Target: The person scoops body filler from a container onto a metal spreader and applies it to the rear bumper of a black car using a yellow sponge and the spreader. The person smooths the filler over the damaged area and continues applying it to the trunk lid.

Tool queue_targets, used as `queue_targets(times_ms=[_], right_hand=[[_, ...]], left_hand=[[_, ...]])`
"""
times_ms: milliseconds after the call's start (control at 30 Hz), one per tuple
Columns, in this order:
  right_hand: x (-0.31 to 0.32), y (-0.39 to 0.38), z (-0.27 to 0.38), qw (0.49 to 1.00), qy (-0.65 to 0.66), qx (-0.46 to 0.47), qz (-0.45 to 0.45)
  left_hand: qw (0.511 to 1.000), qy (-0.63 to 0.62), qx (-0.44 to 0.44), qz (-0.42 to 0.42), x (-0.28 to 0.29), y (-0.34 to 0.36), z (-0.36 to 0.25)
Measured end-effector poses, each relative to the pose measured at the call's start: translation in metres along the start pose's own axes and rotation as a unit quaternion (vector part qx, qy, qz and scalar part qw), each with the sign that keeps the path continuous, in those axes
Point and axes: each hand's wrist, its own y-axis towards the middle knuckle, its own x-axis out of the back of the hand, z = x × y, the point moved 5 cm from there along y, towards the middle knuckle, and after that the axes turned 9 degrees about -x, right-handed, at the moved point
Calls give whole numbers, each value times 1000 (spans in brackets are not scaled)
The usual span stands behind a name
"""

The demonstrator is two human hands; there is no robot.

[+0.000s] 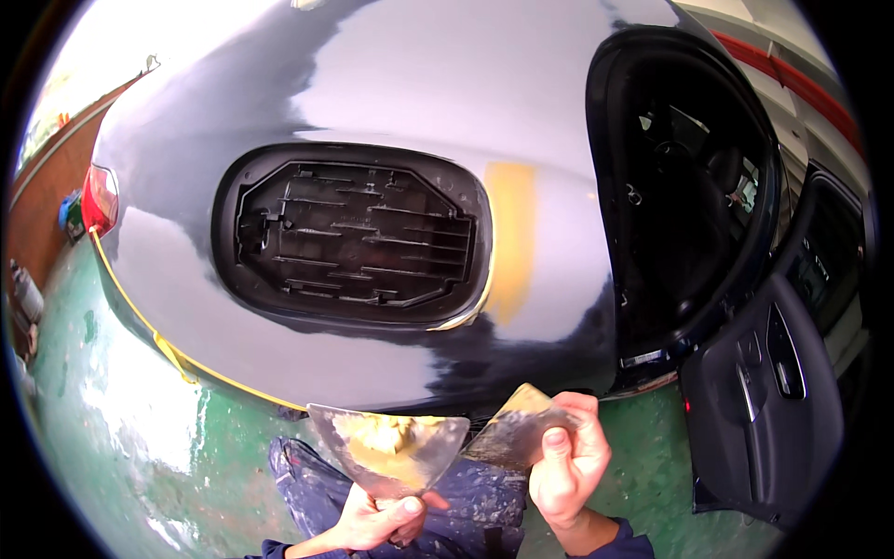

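Observation:
In my left hand [384, 518] is a wide, flared putty knife [358, 456], gripped at its narrow end. A lump of yellow body filler [382, 435] lies on its blade. My right hand [570, 466] pinches a second, squarish spreader [515, 432] between thumb and fingers, with filler smeared along its upper edge. The two blades are close together at the car's lower edge. Beyond them is the car body [549, 252], sanded in pale grey patches. A yellow filler band [513, 238] runs beside the wheel arch, with a little more at the arch's lower right rim.
A dark plastic wheel-arch liner [358, 233] fills the arch. To the right is a door opening [684, 186] with an open black door [768, 391]. Yellow tape [168, 345] edges the bumper below the red tail light [101, 198]. The green floor [223, 438] looks glossy.

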Motion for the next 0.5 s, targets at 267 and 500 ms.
queue_targets(times_ms=[267,500], right_hand=[[4,5,18,987,-104,119,-26],[11,35,49,942,-181,283,-11]], left_hand=[[995,-2,-28,-100,-19,-13,-15],[994,-9,-10,-110,-24,-15,-20]])
